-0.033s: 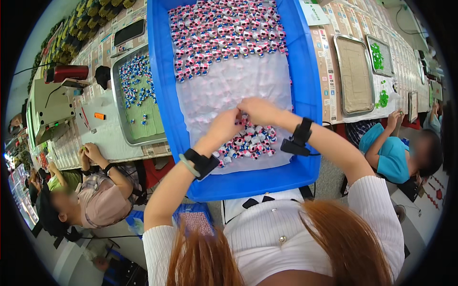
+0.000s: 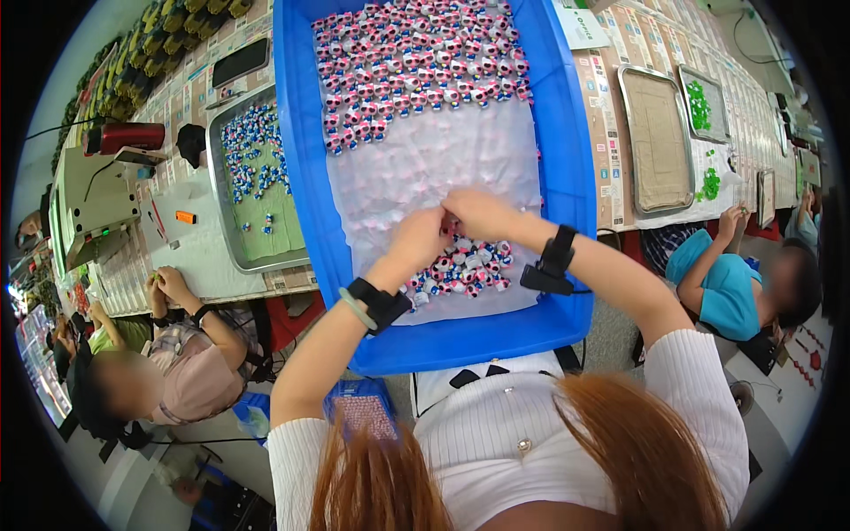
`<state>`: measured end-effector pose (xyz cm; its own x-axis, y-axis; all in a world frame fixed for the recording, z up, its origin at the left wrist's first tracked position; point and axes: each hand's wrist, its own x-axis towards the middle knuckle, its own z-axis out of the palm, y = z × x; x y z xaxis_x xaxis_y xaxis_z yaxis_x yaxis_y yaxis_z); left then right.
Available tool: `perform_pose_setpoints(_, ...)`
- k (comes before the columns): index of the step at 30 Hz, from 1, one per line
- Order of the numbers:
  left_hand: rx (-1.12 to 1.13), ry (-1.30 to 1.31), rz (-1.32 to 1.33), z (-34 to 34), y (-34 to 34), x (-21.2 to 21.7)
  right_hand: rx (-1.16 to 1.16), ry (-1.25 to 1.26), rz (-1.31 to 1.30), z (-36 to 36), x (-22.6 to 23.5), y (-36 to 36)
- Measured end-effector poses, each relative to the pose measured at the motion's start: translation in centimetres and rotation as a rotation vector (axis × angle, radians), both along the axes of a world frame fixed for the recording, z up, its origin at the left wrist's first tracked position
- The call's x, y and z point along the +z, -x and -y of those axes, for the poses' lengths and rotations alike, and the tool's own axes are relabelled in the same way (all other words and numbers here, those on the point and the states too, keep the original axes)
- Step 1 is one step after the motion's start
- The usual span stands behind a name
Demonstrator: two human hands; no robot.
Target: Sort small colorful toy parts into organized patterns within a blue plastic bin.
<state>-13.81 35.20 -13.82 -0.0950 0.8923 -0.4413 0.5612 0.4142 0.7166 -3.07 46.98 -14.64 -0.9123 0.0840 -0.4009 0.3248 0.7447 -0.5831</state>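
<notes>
My left hand [image 2: 416,237] and my right hand [image 2: 482,212] meet over the middle of a large blue plastic bin [image 2: 567,221]. Both are closed, fingertips together, around a small toy figure [image 2: 450,226] that is mostly hidden; only a pink and dark bit of it shows. Just below my hands, a loose pile of small pink, white and blue toy figures [image 2: 474,270] lies on a thin white sheet [image 2: 434,150]. Farther up, more such figures [image 2: 416,62] stand in close rows, the nearest row reaching only partway from the left.
A metal tray [image 2: 257,221] with small blue-and-white pieces stands left of the bin, near an orange object [image 2: 185,217] and a phone [image 2: 240,61]. To the right are a paper-lined tray [image 2: 657,142] and a tray of green pieces [image 2: 699,106]. Co-workers sit on both sides.
My joined hands have shifted very slightly toward me, still closed together. The person at left has turned their head. The rows of figures look the same.
</notes>
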Motion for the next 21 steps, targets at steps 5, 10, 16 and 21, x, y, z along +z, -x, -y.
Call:
perform_pose_setpoints(5,0.096,-0.026,-0.032,0.6,-0.7,-0.7,-0.071,0.058,-0.058,0.7,-1.0,-1.4)
perform_pose_setpoints(10,0.434,0.093,0.633,0.0,3.2,-2.0,-0.182,0.05,-0.199,0.0,-1.4,-1.6)
perform_pose_setpoints(16,0.418,-0.378,-0.131,-6.2,8.7,-2.3,-0.773,0.266,-0.325,-5.0,-1.6,5.2)
perform_pose_setpoints(21,0.26,-0.384,-0.556,-8.0,9.4,-2.4,-0.743,0.045,-0.339,-5.6,-3.3,9.2)
